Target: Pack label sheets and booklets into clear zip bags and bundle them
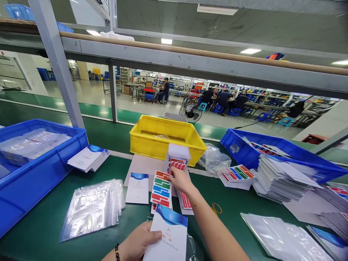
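My left hand is closed on a white booklet with a blue top, thumb across its front. My right hand reaches forward, fingers pinched at the upper corner of a sticker sheet with orange, green, blue and red labels. Just behind those fingertips stands a stack of red-labelled sheets, and more red sheets lie under my right wrist. A similar white booklet lies flat left of the colourful sheets. Something clear and shiny shows partly behind the held booklet.
Clear plastic bags lie left, near a blue bin and booklets. A yellow bin stands ahead. At right are a blue bin, paper stacks, rubber bands and clear sleeves. A shelf beam crosses overhead.
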`<state>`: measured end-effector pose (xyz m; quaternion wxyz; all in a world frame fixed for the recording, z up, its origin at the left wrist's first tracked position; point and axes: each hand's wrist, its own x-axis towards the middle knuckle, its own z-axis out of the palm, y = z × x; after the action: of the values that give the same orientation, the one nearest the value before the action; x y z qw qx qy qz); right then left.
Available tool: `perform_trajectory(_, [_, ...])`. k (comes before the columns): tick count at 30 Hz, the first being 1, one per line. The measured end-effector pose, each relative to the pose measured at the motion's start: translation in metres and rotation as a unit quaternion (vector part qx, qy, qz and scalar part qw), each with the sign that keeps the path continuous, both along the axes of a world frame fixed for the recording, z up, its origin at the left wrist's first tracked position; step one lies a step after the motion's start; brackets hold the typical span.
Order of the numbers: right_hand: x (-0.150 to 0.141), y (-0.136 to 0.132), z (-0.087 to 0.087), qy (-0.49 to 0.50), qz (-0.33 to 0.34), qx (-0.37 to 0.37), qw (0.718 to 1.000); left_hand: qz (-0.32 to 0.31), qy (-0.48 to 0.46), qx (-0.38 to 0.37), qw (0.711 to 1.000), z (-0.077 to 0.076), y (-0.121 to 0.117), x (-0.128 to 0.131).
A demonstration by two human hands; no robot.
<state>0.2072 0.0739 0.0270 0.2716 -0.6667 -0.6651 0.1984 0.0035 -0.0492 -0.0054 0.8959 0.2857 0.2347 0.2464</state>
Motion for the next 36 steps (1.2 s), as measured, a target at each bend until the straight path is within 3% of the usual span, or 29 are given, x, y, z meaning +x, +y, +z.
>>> perform_trajectory(5, [0.022,-0.021,0.001,0.166,-0.045,0.043,0.984,0.032,0.022,-0.020,0.999,-0.012,0.004,0.005])
perform_trajectory(9, [0.027,-0.033,-0.007,0.257,-0.097,0.060,0.960,0.067,0.048,-0.042,0.996,-0.013,0.006,0.005])
perform_trajectory(14, [0.017,-0.022,-0.017,0.299,-0.116,0.088,0.943,0.034,0.052,-0.031,0.998,-0.014,0.006,0.005])
perform_trajectory(19, [0.028,-0.021,-0.008,0.325,-0.143,0.124,0.926,0.043,0.056,-0.035,0.997,-0.017,0.007,0.003])
perform_trajectory(22, [0.027,-0.042,-0.005,0.348,-0.138,0.088,0.923,0.077,0.056,-0.071,0.993,-0.013,0.008,0.004])
perform_trajectory(25, [0.011,-0.071,-0.012,0.348,-0.080,-0.007,0.934,0.091,0.037,-0.105,0.990,-0.009,0.009,0.007])
perform_trajectory(28, [-0.001,-0.090,-0.023,0.287,-0.002,-0.095,0.953,0.114,0.070,-0.086,0.987,-0.010,0.009,0.009])
perform_trajectory(32, [0.020,-0.090,-0.032,0.024,-0.070,0.038,0.997,0.116,0.094,-0.065,0.987,-0.015,0.009,0.011])
perform_trajectory(34, [0.033,-0.084,-0.034,-0.130,-0.120,0.067,0.982,0.121,0.101,-0.067,0.985,-0.017,0.008,0.011])
perform_trajectory(36, [0.038,-0.080,-0.035,-0.238,-0.148,0.025,0.959,0.125,0.117,-0.072,0.983,-0.018,0.008,0.011])
